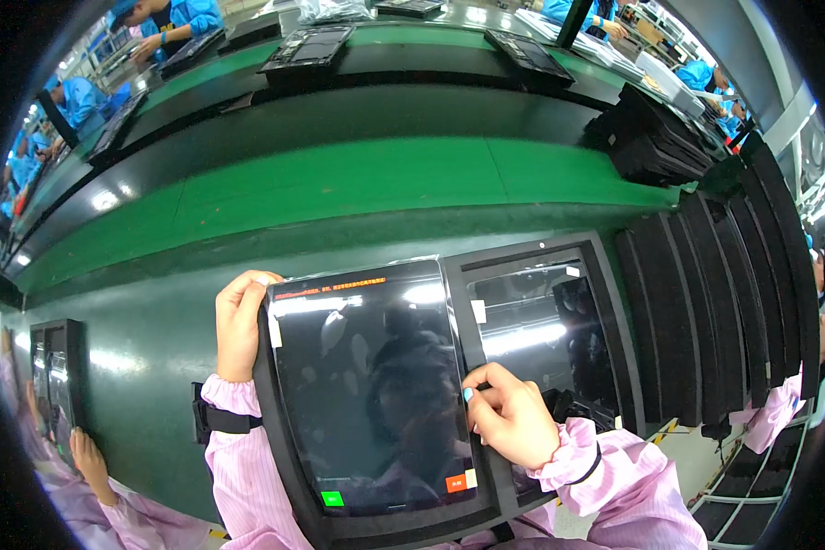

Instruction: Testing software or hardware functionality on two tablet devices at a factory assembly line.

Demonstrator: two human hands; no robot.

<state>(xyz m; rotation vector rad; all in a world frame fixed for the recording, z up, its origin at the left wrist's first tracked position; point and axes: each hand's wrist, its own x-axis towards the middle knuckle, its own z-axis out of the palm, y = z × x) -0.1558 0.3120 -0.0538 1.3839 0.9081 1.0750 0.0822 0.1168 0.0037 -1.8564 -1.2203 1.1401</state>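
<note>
A tablet point(367, 394) lies face up in a black foam tray point(295, 490). Its dark screen is lit, with a green square at the lower left, an orange one at the lower right and a line of red text on top. At the upper left corner, my left hand point(240, 325) is closed, thumb and fingers gripping the tablet's edge. Over the right edge, my right hand point(513, 417) is closed in a pinch; what its fingertips hold, if anything, is hidden. Beside it, partly under my right wrist, a second tablet point(527, 316) sits in another black foam tray point(605, 275).
Several black foam trays point(678, 312) stand on edge at the right, with another stack point(651, 137) behind. Across the green bench point(156, 367) runs a dark conveyor point(385, 119) carrying devices in trays. A neighbour's hand point(90, 463) is near a tray point(57, 376) at left.
</note>
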